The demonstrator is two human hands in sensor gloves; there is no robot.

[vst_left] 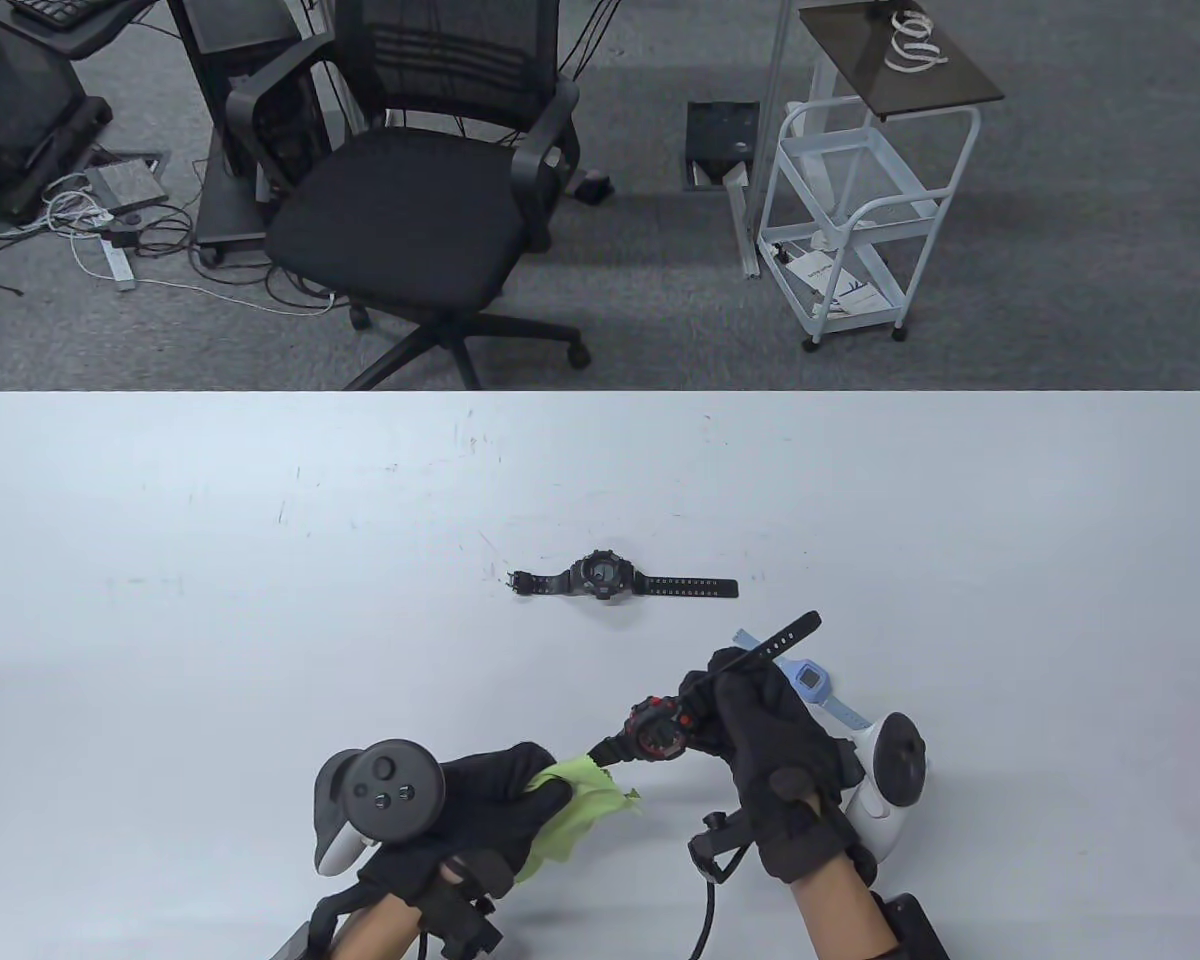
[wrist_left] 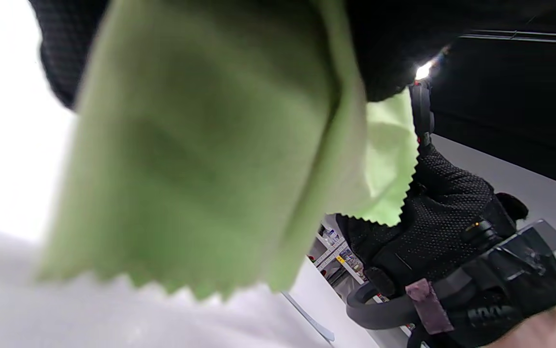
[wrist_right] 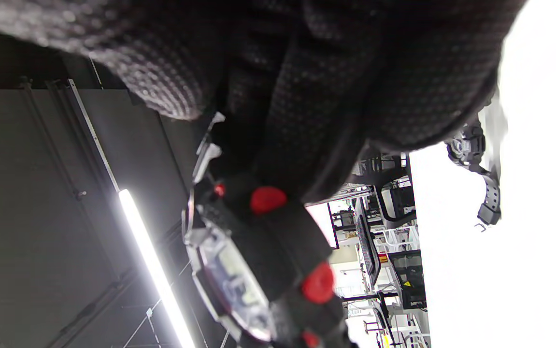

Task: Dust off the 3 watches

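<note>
Green cloth (vst_left: 570,815) touches black red-buttoned watch (vst_left: 658,729) gripped by right hand (vst_left: 772,760).

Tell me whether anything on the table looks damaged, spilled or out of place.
Nothing stands out. The black watch lies flat mid-table, straps spread. The light blue watch lies flat, partly behind the right hand, which holds the red-and-black watch in the air. The left hand holds the green cloth.
</note>
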